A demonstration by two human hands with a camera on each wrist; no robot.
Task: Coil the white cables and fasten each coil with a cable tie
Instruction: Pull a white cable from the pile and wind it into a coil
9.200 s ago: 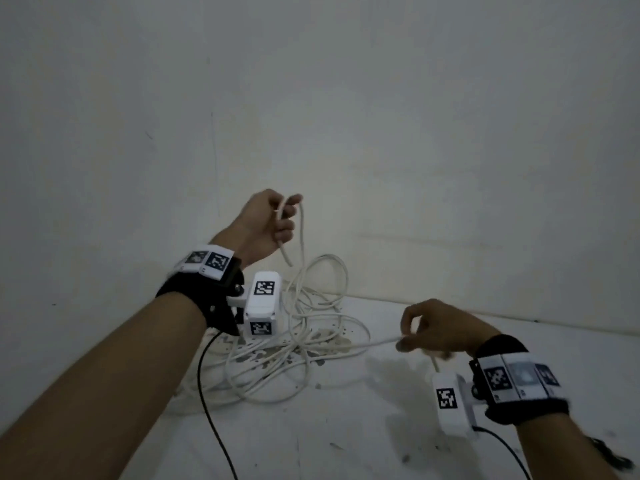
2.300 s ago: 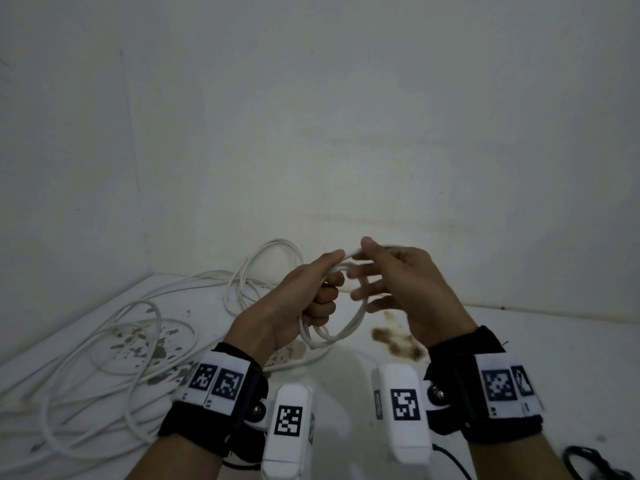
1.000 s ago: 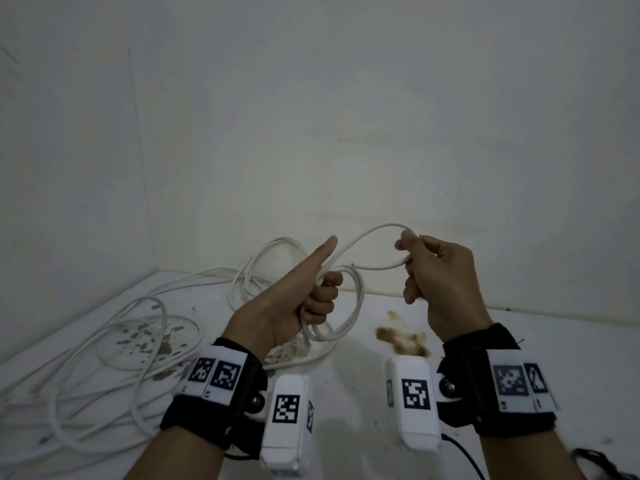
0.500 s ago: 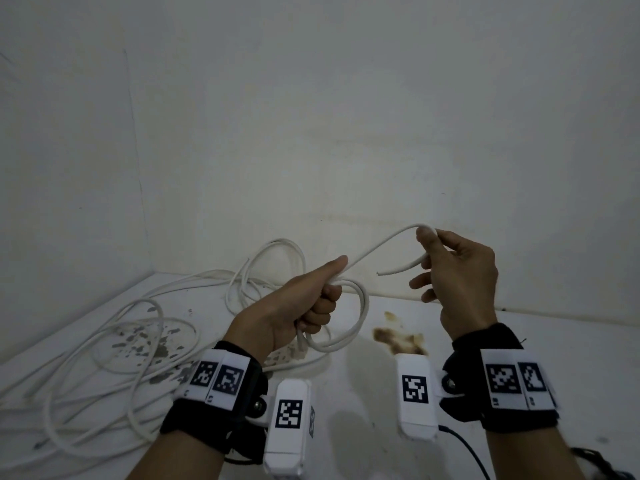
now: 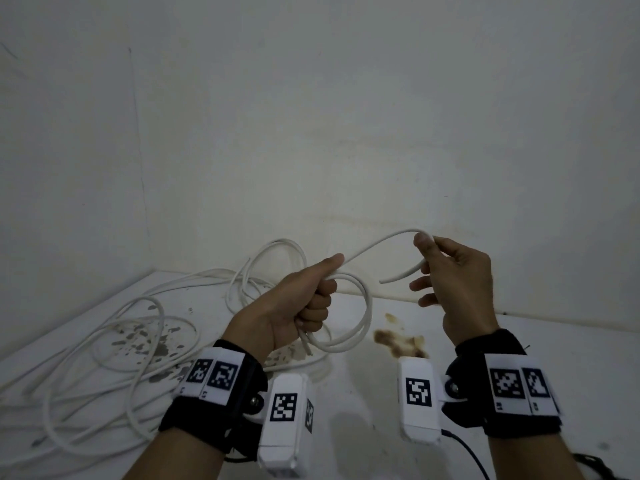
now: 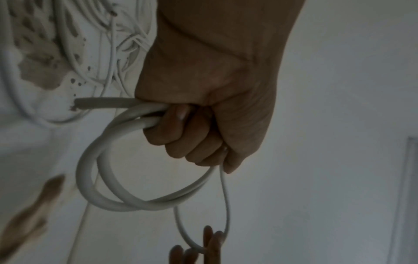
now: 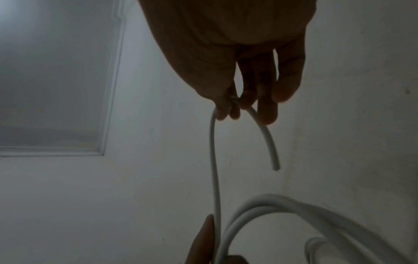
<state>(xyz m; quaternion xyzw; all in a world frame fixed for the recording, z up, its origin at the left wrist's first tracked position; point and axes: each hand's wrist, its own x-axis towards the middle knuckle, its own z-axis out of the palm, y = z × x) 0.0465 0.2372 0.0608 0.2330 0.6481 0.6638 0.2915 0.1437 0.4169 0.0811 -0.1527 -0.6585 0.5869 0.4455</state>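
Black wristbands (image 5: 221,407) with checkered tags, white camera boxes (image 5: 285,424), seemingly cabled.

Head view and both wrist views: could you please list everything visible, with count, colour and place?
Coiled cable: one, white, loops in the left grip, free end by the right fingers.
Loose cables: a tangle, count unclear, white, on the floor at left.
Stain: one, brown, floor beneath the hands.
Black cord: one, from the right wrist camera.
Cable ties: none visible.
Left hand: grips the coil.
Right hand: pinches the cable near its end.
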